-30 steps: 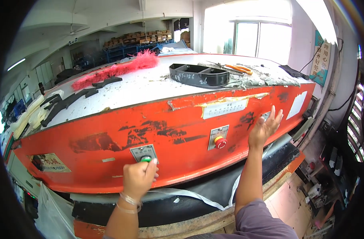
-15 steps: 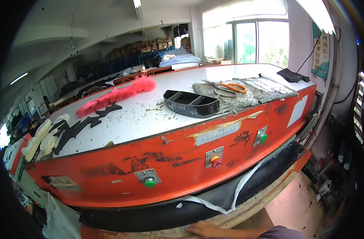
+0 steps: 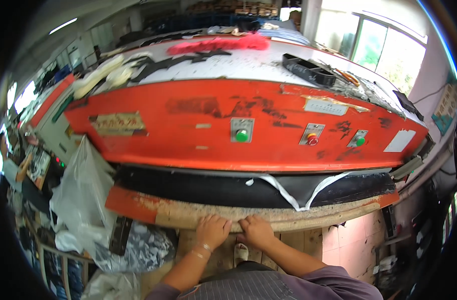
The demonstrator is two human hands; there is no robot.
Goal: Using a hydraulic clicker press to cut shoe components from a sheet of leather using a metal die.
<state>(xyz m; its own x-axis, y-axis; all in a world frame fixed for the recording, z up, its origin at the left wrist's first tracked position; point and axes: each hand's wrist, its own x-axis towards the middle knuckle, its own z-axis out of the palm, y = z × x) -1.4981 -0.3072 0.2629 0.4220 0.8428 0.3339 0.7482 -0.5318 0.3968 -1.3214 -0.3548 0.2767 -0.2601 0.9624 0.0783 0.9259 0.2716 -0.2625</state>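
My left hand (image 3: 213,231) and my right hand (image 3: 257,231) lie close together on the worn, beige front board (image 3: 183,212) of a red press-like machine (image 3: 168,142). The fingers of both hands are curled over the board's edge; the thumbs are apart from each other by a small gap. Behind the board runs a black pad (image 3: 218,187), part of it under the red body. A white strip (image 3: 283,192) bent into a V lies across this pad, its point towards the board. Two green push buttons (image 3: 242,135) and a red one (image 3: 312,139) sit on the red front.
On the white top are a pink fluffy piece (image 3: 218,45), black fabric scraps (image 3: 178,65), a black curved cutting die (image 3: 308,70) and orange-handled scissors (image 3: 347,77). Plastic bags (image 3: 81,185) stand at the left. Further left another person (image 3: 13,170) is at work.
My view has tilted down and shifted left. Both hands and forearms now show fully on the board; before, mainly the right hand showed at the lower edge.
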